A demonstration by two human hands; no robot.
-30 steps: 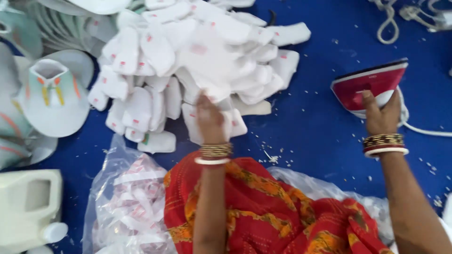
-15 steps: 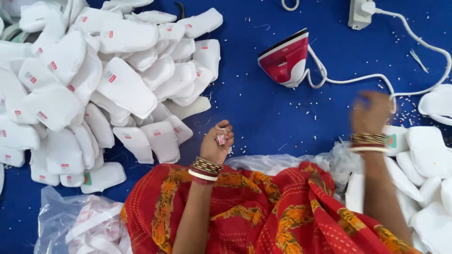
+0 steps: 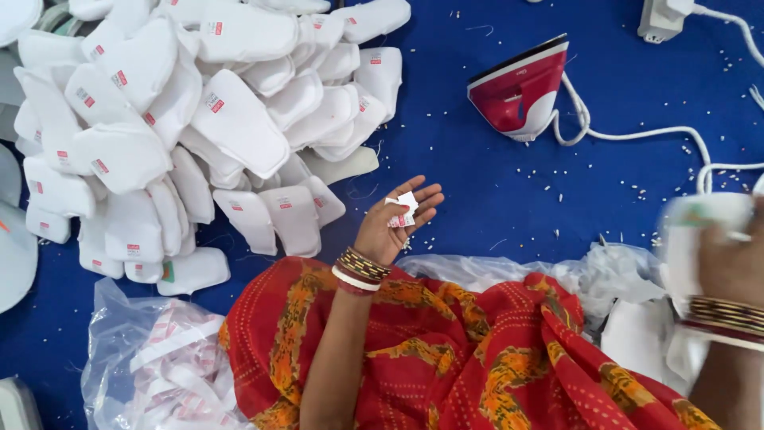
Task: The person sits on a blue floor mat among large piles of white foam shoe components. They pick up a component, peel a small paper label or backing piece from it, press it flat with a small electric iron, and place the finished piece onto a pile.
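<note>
I look down on a blue cloth-covered floor [image 3: 477, 191] speckled with small white crumbs. My left hand [image 3: 394, 219] lies palm up near the middle of the floor, fingers loosely curled around a few small white labels with red print [image 3: 402, 211]. My right hand [image 3: 728, 263] is at the right edge, blurred; it seems to grip a white padded piece [image 3: 700, 219], but I cannot tell how firmly the fingers close. Both wrists wear stacked bangles [image 3: 360, 269].

A big heap of white shoe-sole-shaped pads [image 3: 199, 127], many bearing a small red-and-white tag, fills the far left part of the floor, reaching close to the left hand. A red and white clothes iron [image 3: 521, 91] stands tilted on its heel toward the far right, its white cord [image 3: 637, 135] trailing toward the right edge; a white plug block [image 3: 662, 17] sits at the far right corner.

A red and orange patterned garment [image 3: 446, 350] covers my lap at the near edge. A clear plastic bag of label strips [image 3: 159, 358] lies at the near left corner, and crumpled clear plastic [image 3: 589, 275] lies just beyond the garment.
</note>
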